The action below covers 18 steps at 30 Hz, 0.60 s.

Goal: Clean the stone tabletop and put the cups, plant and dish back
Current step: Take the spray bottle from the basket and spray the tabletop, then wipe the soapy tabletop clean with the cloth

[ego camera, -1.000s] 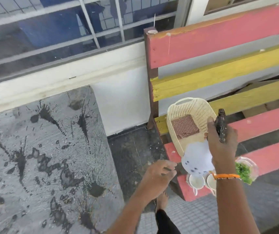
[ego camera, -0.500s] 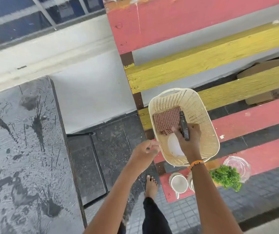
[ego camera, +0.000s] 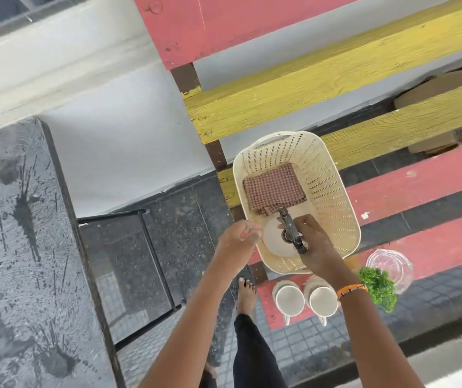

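Stone tabletop [ego camera: 22, 247]: left, wet, dark splashes. Bench [ego camera: 420, 186]: right, red and yellow slats. Basket [ego camera: 333, 197]: cream, on the bench, checked cloth [ego camera: 273, 189] inside at its far end. Spray bottle [ego camera: 283, 236]: white, in the basket, black nozzle pointing far, long axis near-to-far; right hand [ego camera: 312, 242] grips its head. Left hand [ego camera: 241, 238]: loosely curled, holding nothing, beside the basket. Plant [ego camera: 378, 287], glass dish [ego camera: 392, 261], two cups [ego camera: 305, 301]: near bench edge.

The basket [ego camera: 333, 191] stands on the bench [ego camera: 420, 186], with a folded cloth [ego camera: 273, 187] and a spray bottle [ego camera: 277, 242] inside. In front of it stand two cups [ego camera: 290, 299]; right of them the plant [ego camera: 378, 287] and the dish [ego camera: 391, 261]. The stone tabletop [ego camera: 14, 247] lies far left.
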{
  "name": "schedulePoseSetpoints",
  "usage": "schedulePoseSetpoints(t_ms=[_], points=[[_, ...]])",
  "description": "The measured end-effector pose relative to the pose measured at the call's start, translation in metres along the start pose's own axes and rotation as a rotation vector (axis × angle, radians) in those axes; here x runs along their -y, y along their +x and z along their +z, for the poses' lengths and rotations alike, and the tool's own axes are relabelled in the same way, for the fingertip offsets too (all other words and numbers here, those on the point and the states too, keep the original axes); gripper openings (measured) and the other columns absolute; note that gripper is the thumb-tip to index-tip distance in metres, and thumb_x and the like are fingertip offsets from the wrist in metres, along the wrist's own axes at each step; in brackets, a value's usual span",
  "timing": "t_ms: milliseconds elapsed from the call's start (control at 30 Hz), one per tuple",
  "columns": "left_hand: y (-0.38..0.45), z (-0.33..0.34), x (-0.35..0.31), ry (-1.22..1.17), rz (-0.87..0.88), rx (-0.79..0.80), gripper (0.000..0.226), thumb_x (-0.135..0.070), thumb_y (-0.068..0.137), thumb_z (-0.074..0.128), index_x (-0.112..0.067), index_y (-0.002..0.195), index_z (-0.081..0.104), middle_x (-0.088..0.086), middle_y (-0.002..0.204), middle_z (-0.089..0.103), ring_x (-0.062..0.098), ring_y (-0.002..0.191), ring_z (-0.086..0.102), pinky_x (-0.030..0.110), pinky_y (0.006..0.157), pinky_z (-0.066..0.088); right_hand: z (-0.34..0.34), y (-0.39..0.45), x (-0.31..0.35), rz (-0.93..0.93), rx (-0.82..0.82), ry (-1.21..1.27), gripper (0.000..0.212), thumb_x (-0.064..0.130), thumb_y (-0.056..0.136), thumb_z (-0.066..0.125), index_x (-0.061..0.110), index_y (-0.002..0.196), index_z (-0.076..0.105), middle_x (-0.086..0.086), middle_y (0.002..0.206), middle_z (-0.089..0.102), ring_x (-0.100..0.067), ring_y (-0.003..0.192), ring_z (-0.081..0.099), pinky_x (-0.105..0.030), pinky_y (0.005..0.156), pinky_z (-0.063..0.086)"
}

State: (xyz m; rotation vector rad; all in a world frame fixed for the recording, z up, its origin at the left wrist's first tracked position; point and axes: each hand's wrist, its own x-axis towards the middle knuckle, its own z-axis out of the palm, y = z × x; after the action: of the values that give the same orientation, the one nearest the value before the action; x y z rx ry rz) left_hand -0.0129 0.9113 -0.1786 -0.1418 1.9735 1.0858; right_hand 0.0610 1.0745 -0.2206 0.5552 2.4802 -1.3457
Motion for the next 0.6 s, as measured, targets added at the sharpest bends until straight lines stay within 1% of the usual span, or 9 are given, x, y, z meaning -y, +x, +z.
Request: schedulePoseSetpoints(t_ms=[33,133,200,267,333,400,467,533,600], points=[[0.001,0.0,-0.001,-0.002,-0.008,0.005,0.015,-0.023,0.09,0.051,-0.027,0.099,0.063,-0.008,0.108,0.062,0.013,0.106,0.058,0.03,0.091,0.043,-0.009,0.0,0.004,0.016,0.04,0.014,0.051,-0.03,0.07,0.047,-0.005,0.111,0.063,-0.027,0.106,0.052,-0.039,0.098,0.057,-0.012,0.08,0.047],[0.001,-0.002,-0.006,-0.037,-0.054,0.021,0.026,-0.03,0.091,0.05,-0.021,0.112,0.062,-0.004,0.121,0.06,0.014,0.108,0.058,0.028,0.086,0.041,-0.03,0.016,0.015,0.041,0.207,-0.047,0.049,-0.03,0.073,0.039,-0.005,0.106,0.065,-0.024,0.107,0.063,-0.035,0.103,0.062,-0.03,0.089,0.05],[0.001,-0.003,-0.009,-0.063,-0.062,0.027,0.028,-0.03,0.092,0.049,-0.02,0.117,0.06,-0.003,0.125,0.059,0.014,0.107,0.059,0.026,0.082,0.038,-0.038,0.04,0.022,0.094,0.314,-0.162,0.04,-0.023,0.079,0.04,-0.004,0.1,0.068,-0.021,0.109,0.066,-0.031,0.104,0.063,-0.029,0.085,0.048],[0.001,-0.005,-0.011,-0.077,-0.069,0.034,0.029,-0.028,0.092,0.049,-0.02,0.119,0.058,-0.003,0.126,0.059,0.015,0.109,0.058,0.027,0.084,0.036,-0.037,0.07,0.028,0.137,0.309,-0.259,0.029,-0.014,0.085,0.043,-0.004,0.096,0.068,-0.018,0.109,0.066,-0.031,0.105,0.062,-0.03,0.084,0.047],[0.001,-0.006,-0.012,-0.079,-0.066,0.043,0.03,-0.026,0.093,0.048,-0.019,0.12,0.057,-0.002,0.125,0.059,0.015,0.11,0.057,0.026,0.084,0.036,-0.029,0.102,0.03,0.116,0.207,-0.263,0.025,-0.009,0.088,0.042,-0.005,0.101,0.063,-0.016,0.115,0.064,-0.03,0.111,0.059,-0.036,0.089,0.049],[0.002,-0.009,-0.012,-0.071,-0.052,0.048,0.029,-0.023,0.093,0.047,-0.017,0.119,0.058,-0.001,0.124,0.059,0.015,0.11,0.057,0.026,0.085,0.037,-0.017,0.131,0.025,0.083,0.182,-0.347,0.04,-0.009,0.087,0.04,0.0,0.122,0.056,-0.015,0.134,0.052,-0.031,0.125,0.047,-0.037,0.103,0.04],[0.004,-0.012,-0.011,-0.07,-0.036,0.051,0.023,-0.022,0.093,0.046,-0.021,0.111,0.06,-0.004,0.119,0.06,0.012,0.107,0.057,0.022,0.081,0.039,-0.007,0.154,0.015,0.096,0.293,-0.456,0.06,-0.012,0.083,0.039,0.007,0.14,0.039,-0.011,0.151,0.03,-0.031,0.139,0.028,-0.039,0.114,0.026],[0.006,-0.015,-0.01,-0.08,-0.035,0.057,0.017,-0.021,0.094,0.045,-0.03,0.101,0.059,-0.012,0.107,0.061,0.002,0.098,0.057,0.015,0.069,0.036,0.001,0.17,0.005,0.149,0.393,-0.53,0.072,-0.012,0.083,0.039,0.013,0.148,0.021,-0.003,0.158,0.013,-0.034,0.144,0.012,-0.045,0.117,0.019],[0.008,-0.02,-0.008,-0.087,-0.033,0.051,0.019,-0.021,0.094,0.045,-0.033,0.1,0.058,-0.019,0.098,0.058,-0.004,0.093,0.056,0.013,0.065,0.033,0.007,0.179,-0.002,0.142,0.397,-0.673,0.073,-0.007,0.083,0.045,0.016,0.147,0.019,-0.005,0.155,0.016,-0.035,0.142,0.011,-0.048,0.116,0.023]])
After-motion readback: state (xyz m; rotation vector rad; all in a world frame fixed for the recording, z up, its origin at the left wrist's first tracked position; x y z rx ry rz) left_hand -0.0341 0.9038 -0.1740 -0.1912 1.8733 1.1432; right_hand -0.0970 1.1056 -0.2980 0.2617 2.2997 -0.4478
